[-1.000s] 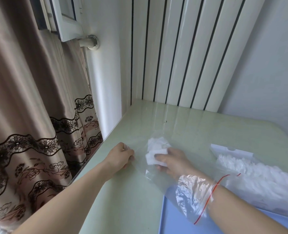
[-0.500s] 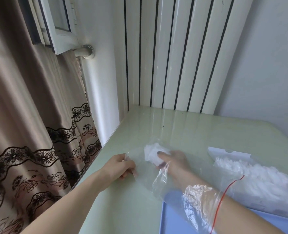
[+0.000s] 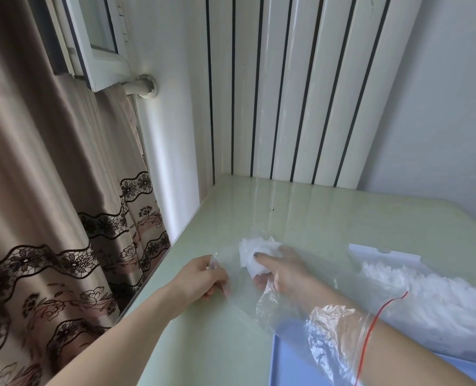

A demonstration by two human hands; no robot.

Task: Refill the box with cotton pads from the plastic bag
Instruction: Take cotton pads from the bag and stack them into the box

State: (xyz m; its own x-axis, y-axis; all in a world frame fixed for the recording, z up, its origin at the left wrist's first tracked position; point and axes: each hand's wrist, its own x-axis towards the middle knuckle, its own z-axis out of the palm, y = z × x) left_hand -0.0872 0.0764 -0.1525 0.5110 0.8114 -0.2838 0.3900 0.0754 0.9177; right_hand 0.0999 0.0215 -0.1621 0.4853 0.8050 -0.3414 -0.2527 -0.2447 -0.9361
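— Where are your hands?

— My right hand (image 3: 280,270) is deep inside the clear plastic bag (image 3: 295,307), fingers curled round a clump of cotton pads (image 3: 255,252) at its closed end. My left hand (image 3: 203,278) pinches the bag's corner against the pale green table (image 3: 314,213).

— And the box?

— The white box (image 3: 384,256) sits to my right, heaped with pads, touching a blue tray (image 3: 289,363).
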